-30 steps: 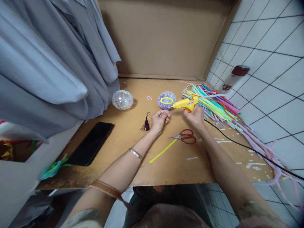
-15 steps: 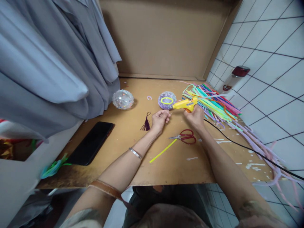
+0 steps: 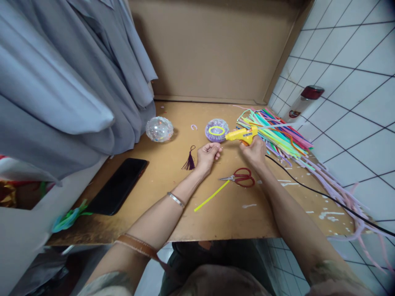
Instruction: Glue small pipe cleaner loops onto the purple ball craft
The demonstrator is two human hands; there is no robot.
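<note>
In my right hand (image 3: 254, 153) is a yellow hot glue gun (image 3: 240, 135), its nozzle pointing left. My left hand (image 3: 209, 155) is closed in a pinch just below the nozzle; whatever small thing sits between the fingertips is too small to make out. Behind that hand stands a clear ball with purple decoration (image 3: 217, 123), a yellow ring (image 3: 217, 130) on its front. A dark purple tassel (image 3: 189, 159) lies left of my left hand. Nearer me, red-handled scissors (image 3: 240, 177) rest by a yellow strip (image 3: 212, 196).
A second clear ball (image 3: 159, 129) and a small pale curl (image 3: 194, 127) are at the back left. The phone (image 3: 117, 187) lies on the left. Colourful strips (image 3: 277, 133) pile up at the right, near a red-capped bottle (image 3: 305, 102). A black cord (image 3: 311, 187) crosses the right side.
The glue gun has shifted slightly to the right, its nozzle a little farther from my left fingertips. My left hand holds its place.
</note>
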